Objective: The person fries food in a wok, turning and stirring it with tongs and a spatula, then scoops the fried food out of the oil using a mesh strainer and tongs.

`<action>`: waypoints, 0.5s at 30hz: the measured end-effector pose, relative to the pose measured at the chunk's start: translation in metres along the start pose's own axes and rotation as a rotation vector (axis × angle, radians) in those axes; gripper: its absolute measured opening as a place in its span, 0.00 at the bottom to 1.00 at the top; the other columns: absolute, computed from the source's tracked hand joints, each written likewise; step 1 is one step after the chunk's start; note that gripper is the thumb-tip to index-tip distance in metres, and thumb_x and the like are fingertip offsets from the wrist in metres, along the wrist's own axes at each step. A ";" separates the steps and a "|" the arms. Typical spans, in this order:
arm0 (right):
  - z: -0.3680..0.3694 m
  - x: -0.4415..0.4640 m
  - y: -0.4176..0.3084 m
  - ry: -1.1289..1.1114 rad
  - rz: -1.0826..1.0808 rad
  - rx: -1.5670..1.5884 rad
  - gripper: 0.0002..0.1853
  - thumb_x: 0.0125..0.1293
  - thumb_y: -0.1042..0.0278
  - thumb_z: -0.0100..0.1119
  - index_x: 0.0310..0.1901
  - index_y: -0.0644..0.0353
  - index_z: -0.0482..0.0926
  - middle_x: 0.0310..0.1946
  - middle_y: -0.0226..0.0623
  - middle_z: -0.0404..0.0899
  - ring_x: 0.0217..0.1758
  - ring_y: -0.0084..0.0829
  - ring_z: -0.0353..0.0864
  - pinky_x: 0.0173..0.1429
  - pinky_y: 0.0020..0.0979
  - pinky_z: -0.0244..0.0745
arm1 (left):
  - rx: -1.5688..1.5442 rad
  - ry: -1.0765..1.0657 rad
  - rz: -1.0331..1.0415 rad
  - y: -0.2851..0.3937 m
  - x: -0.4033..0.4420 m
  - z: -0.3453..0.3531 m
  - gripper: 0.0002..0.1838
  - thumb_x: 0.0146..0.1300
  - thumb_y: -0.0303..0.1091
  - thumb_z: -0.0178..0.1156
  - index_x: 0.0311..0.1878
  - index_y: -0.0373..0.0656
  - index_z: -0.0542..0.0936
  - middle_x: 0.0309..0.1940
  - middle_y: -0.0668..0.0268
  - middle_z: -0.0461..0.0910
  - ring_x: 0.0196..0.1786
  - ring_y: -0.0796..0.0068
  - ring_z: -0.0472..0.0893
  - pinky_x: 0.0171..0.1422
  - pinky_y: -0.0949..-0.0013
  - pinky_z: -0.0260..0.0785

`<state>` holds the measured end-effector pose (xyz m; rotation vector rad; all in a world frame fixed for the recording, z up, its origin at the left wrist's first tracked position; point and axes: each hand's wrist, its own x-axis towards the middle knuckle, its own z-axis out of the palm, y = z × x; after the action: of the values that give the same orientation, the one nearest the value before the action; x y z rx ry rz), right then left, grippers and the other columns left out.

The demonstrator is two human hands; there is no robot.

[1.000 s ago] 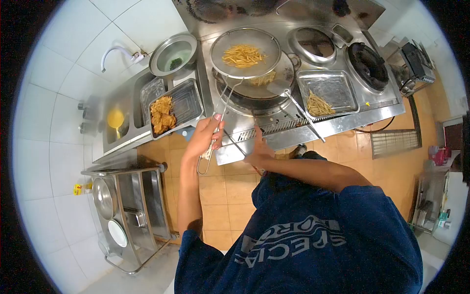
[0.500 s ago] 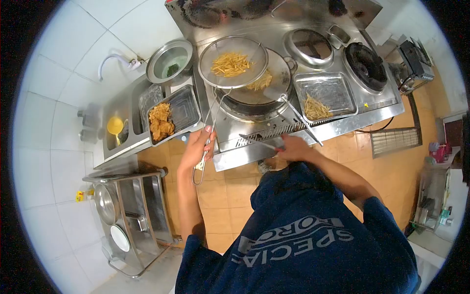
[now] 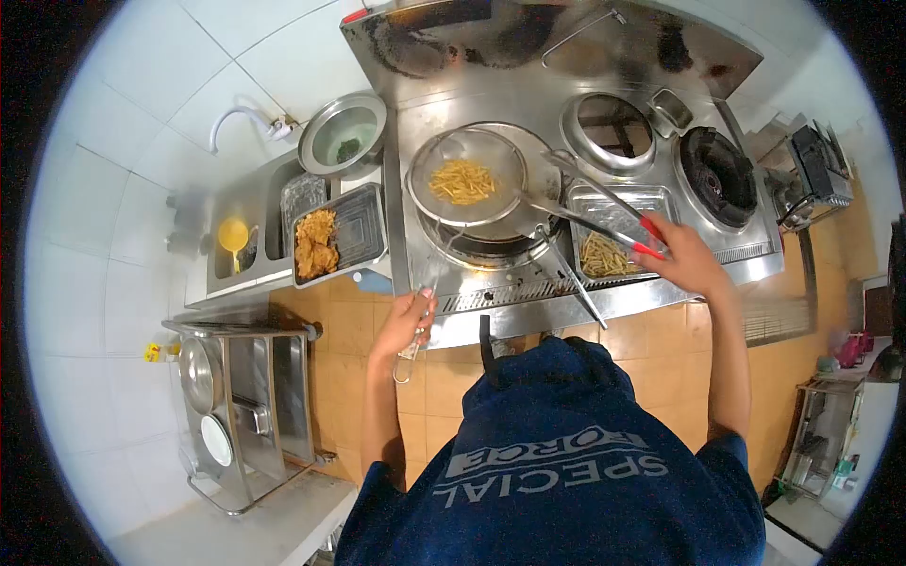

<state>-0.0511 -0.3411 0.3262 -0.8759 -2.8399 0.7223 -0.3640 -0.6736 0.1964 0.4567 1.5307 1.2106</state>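
Note:
My left hand [image 3: 406,322] is closed around the wire handle of a round mesh strainer [image 3: 427,207]. Thin golden fries [image 3: 461,181] lie in the strainer, which is over a large wok [image 3: 540,179] on the stove. My right hand [image 3: 686,257] grips red-handled metal tongs [image 3: 604,228]. The two arms of the tongs are spread apart. One tip is by the strainer's right rim, the other over the wok's right side. A long-handled metal utensil [image 3: 574,283] leans at the stove front, its head partly hidden by the tongs.
Right of the wok, a metal tray [image 3: 661,201] holds pale sticks. Beyond are a burner [image 3: 714,176] and a ring-shaped metal piece [image 3: 610,134]. At left are a tray [image 3: 360,226] with fried pieces, a pot [image 3: 342,134], a sink [image 3: 223,274] and a wheeled rack [image 3: 247,406].
My right hand has moved up and right, bringing the tongs from the stove's front edge to over the wok. The strainer sits lower over the wok, covering the fries that showed there earlier.

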 end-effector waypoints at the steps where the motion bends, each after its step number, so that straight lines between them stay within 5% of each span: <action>1: 0.000 0.014 -0.002 0.012 0.000 0.003 0.37 0.58 0.46 0.69 0.61 0.65 0.72 0.36 0.51 0.82 0.41 0.51 0.83 0.48 0.44 0.76 | 0.019 -0.004 0.000 -0.003 0.002 0.008 0.22 0.77 0.52 0.48 0.33 0.44 0.72 0.17 0.76 0.60 0.15 0.84 0.62 0.18 0.76 0.57; 3: 0.005 0.044 0.001 -0.199 -0.049 -0.049 0.34 0.58 0.47 0.69 0.60 0.62 0.73 0.35 0.51 0.83 0.40 0.53 0.83 0.47 0.45 0.77 | 0.011 -0.002 -0.004 -0.009 0.005 0.023 0.22 0.77 0.52 0.48 0.33 0.43 0.72 0.17 0.75 0.61 0.15 0.84 0.62 0.18 0.76 0.58; 6: 0.030 0.083 0.024 -0.179 -0.246 -0.227 0.32 0.58 0.49 0.68 0.59 0.59 0.75 0.30 0.46 0.83 0.35 0.51 0.82 0.42 0.46 0.75 | 0.043 -0.022 0.016 -0.020 0.007 0.036 0.23 0.77 0.52 0.48 0.32 0.43 0.72 0.16 0.75 0.62 0.15 0.84 0.63 0.18 0.75 0.59; 11: 0.041 0.112 0.037 -0.079 -0.283 -0.302 0.29 0.58 0.50 0.68 0.57 0.57 0.75 0.30 0.46 0.83 0.36 0.52 0.83 0.43 0.49 0.75 | 0.069 -0.040 0.067 -0.021 -0.003 0.051 0.22 0.79 0.48 0.45 0.31 0.43 0.71 0.16 0.74 0.62 0.14 0.83 0.64 0.19 0.75 0.59; 15: 0.040 0.106 0.030 -0.237 -0.184 -0.282 0.28 0.61 0.48 0.64 0.59 0.55 0.75 0.38 0.54 0.84 0.44 0.54 0.83 0.49 0.52 0.76 | 0.035 -0.047 0.087 -0.027 -0.002 0.055 0.22 0.78 0.50 0.46 0.31 0.43 0.71 0.15 0.74 0.62 0.13 0.83 0.64 0.17 0.75 0.58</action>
<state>-0.1330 -0.2777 0.2705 -0.5763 -3.2363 0.4359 -0.3062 -0.6617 0.1793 0.5765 1.5070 1.2334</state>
